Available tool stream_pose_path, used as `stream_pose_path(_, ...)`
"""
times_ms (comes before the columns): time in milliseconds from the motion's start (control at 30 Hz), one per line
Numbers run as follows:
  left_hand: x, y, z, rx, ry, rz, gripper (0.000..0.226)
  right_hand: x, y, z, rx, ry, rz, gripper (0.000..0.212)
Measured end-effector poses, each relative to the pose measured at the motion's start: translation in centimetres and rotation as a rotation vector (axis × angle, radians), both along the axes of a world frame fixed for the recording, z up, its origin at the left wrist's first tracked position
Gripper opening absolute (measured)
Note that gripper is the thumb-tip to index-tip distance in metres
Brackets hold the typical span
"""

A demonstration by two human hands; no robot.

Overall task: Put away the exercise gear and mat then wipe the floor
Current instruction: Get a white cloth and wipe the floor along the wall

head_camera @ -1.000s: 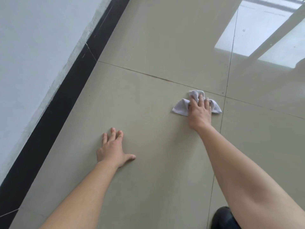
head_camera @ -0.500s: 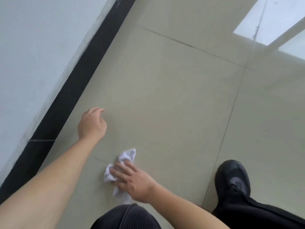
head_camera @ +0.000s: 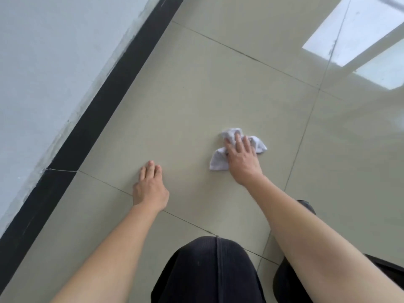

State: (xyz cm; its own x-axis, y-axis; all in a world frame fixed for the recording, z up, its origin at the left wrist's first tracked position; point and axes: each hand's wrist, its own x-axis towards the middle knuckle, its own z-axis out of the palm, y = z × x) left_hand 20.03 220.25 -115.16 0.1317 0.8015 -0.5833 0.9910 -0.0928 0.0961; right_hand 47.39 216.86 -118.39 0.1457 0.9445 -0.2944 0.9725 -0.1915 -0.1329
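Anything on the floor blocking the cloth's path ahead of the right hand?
Nothing visible. The right hand presses the cloth onto the floor, and the tiles ahead of it show no objects. The left hand rests on the floor off to the left, apart from the cloth.

We see a pale wall (head_camera: 43, 62) filling the left side, its lower edge rough and smudged. Along its foot a black skirting (head_camera: 105, 101) runs from near left to the far middle, with a thin pale seam (head_camera: 61, 170) crossing it. At the far right lies a bright window reflection (head_camera: 354, 33), split by a pale bar. Nearest us are a knee in black ribbed trousers (head_camera: 207, 270) and, to its right, a black shoe (head_camera: 306, 206).
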Motion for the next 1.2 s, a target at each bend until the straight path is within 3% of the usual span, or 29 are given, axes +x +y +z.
stream_pose_path(167,0.3,1.1,1.1,-0.174,0.067,-0.049,0.067,-4.3,-7.5,1.4,-0.203,0.045,0.249,0.099)
stream_pose_path(300,-0.4,3.0,2.2,-0.298,0.113,-0.128,0.066,-4.4,-8.5,2.7,-0.270,0.074,0.291,0.082)
stream_pose_path(500,2.8,6.4,4.5,-0.384,0.273,-0.151,0.056,2.7,-5.6,1.7,-0.148,0.124,0.467,0.065)
stream_pose_path(600,7.9,7.2,8.1,-0.300,0.310,-0.166,0.058,8.3,-4.0,2.1,-0.175,0.086,0.431,0.065)
stream_pose_path(933,28.2,12.2,22.0,0.016,0.065,-0.195,0.063,23.6,4.5,4.8,-0.255,0.142,0.340,0.067)
stream_pose_path(1067,31.5,14.9,22.2,-0.014,0.096,-0.211,0.068,26.6,8.0,3.7,-0.189,0.159,0.300,0.080)
stream_pose_path(1200,32.8,18.9,17.0,0.002,0.096,-0.180,0.070,31.7,14.6,1.3,-0.074,0.151,0.125,0.066)
